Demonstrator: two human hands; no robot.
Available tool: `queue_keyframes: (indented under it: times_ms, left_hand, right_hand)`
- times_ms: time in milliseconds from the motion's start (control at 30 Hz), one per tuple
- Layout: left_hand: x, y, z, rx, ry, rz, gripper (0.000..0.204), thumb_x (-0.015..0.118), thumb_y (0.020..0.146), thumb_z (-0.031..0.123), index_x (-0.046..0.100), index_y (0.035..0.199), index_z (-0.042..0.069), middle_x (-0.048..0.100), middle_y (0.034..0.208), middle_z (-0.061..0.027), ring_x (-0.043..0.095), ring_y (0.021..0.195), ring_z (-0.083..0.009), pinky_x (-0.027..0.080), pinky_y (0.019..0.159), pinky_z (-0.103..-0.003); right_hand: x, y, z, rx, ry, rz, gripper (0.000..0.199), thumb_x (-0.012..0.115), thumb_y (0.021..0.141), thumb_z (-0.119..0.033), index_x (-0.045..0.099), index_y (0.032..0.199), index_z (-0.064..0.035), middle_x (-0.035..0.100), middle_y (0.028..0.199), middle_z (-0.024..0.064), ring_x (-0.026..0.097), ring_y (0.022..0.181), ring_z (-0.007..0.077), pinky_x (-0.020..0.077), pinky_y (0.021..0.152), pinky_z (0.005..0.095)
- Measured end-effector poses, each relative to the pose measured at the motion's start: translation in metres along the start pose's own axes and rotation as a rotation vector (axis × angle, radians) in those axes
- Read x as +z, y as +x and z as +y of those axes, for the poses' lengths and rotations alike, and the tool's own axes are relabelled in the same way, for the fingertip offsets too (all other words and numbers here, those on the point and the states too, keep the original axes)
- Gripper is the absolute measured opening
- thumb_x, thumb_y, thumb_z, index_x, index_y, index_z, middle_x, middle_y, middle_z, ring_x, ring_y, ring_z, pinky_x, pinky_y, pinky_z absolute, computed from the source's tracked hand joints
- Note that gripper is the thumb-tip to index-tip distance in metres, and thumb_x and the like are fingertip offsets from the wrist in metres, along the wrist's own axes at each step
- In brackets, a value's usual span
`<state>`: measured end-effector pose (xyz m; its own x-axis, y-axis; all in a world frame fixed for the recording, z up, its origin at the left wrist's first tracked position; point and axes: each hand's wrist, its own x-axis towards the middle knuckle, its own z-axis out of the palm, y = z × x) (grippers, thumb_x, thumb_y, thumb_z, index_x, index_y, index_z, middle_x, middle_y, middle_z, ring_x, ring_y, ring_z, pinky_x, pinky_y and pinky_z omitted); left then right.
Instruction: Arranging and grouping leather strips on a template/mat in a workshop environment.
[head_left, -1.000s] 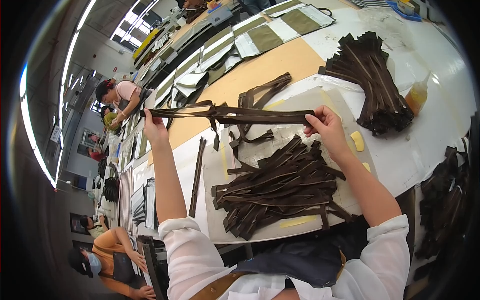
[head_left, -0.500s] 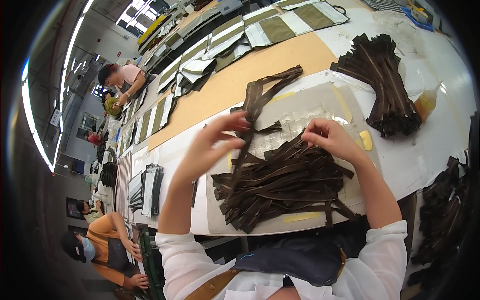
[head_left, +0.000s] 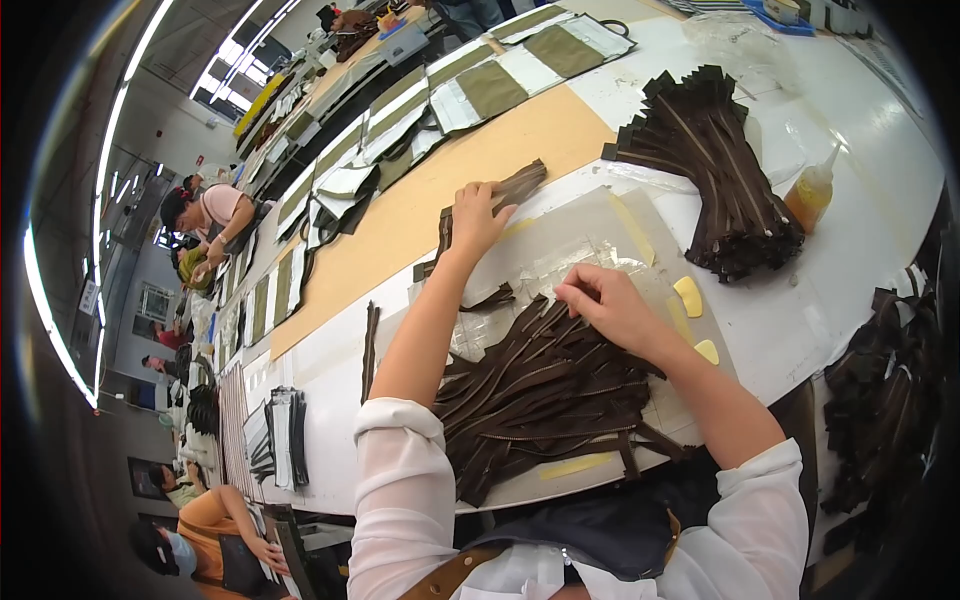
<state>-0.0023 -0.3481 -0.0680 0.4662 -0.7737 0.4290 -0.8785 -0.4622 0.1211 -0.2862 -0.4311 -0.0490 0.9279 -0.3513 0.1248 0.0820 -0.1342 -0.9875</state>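
Observation:
A loose pile of dark brown zippers (head_left: 550, 385) lies on a grey cutting mat (head_left: 625, 225) in front of me. My right hand (head_left: 605, 305) is closed in a pinch at the pile's upper edge, with a zipper end at its fingertips. Farther off and to the left, my left hand (head_left: 478, 222) bends its fingers over a small set of brown zipper strips (head_left: 522, 183) at the mat's far edge. Its palm and part of the strips are hidden from me. One short zipper end (head_left: 490, 299) lies between the pile and my left forearm.
A thick bundle of brown zippers (head_left: 720, 180) stands right of the mat, beside a bottle of yellowish liquid (head_left: 810, 190). Yellow pieces (head_left: 688, 297) lie near my right wrist. Olive and white fabric panels (head_left: 480, 95) line the far table. Co-workers sit at the left.
My left hand has moved away from me onto the far strips; the zipper that hung beside it now lies there. My right hand stays at the pile's edge. The whole view has shifted slightly.

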Motion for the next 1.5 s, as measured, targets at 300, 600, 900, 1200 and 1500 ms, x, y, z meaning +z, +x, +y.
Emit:
queue_keyframes:
  times_ms: [300, 600, 900, 1200, 1500]
  left_hand:
    - [0.019, 0.033, 0.024, -0.047, 0.038, -0.102, 0.031, 0.070, 0.088, 0.022, 0.069, 0.111, 0.002, 0.067, 0.107, -0.0157, 0.065, 0.098, -0.0309, 0.052, 0.085, -0.039]
    - [-0.075, -0.012, 0.085, -0.304, -0.950, -0.351, 0.022, 0.070, 0.094, 0.019, 0.069, 0.101, -0.002, 0.066, 0.084, 0.0020, 0.057, 0.077, -0.0044, 0.046, 0.069, -0.021]
    - [-0.078, -0.057, 0.101, -0.235, -1.065, -0.399, 0.020, 0.072, 0.094, 0.016, 0.066, 0.103, 0.000, 0.065, 0.088, 0.0033, 0.054, 0.079, -0.0023, 0.044, 0.069, -0.020]
    - [-0.078, -0.060, 0.115, -0.201, -1.139, -0.237, 0.018, 0.067, 0.097, 0.015, 0.067, 0.108, 0.001, 0.064, 0.090, 0.0026, 0.056, 0.080, -0.0040, 0.046, 0.073, -0.022]
    - [-0.093, -0.014, -0.046, -0.543, -1.618, 0.534, 0.019, 0.065, 0.099, 0.022, 0.067, 0.109, 0.005, 0.068, 0.090, 0.0007, 0.062, 0.077, -0.0097, 0.051, 0.072, -0.025]
  right_hand:
    - [0.003, -0.001, -0.005, -0.017, -0.046, 0.035, 0.027, 0.064, 0.096, -0.022, 0.063, 0.087, 0.0034, 0.057, 0.064, 0.0136, 0.050, 0.056, 0.0212, 0.0422, 0.058, 0.0363]
    - [0.002, 0.010, 0.007, -0.046, 0.124, 0.363, 0.040, 0.067, 0.095, -0.016, 0.051, 0.127, 0.0013, 0.059, 0.100, 0.0080, 0.061, 0.081, 0.0105, 0.0522, 0.069, 0.0264]
    - [-0.001, 0.016, 0.012, -0.060, 0.433, 0.282, 0.015, 0.070, 0.092, -0.007, 0.060, 0.100, 0.0015, 0.063, 0.076, 0.0020, 0.060, 0.062, 0.0076, 0.0526, 0.058, 0.0233]
    - [-0.006, 0.012, 0.004, -0.051, 0.502, 0.217, 0.010, 0.069, 0.093, -0.007, 0.062, 0.098, -0.0007, 0.064, 0.078, 0.0025, 0.061, 0.066, 0.0088, 0.0516, 0.061, 0.0242]
    - [-0.005, 0.012, 0.009, 0.012, 0.561, 0.299, 0.010, 0.070, 0.092, -0.007, 0.064, 0.095, -0.0005, 0.064, 0.077, 0.0038, 0.062, 0.067, 0.0094, 0.0525, 0.061, 0.0246]
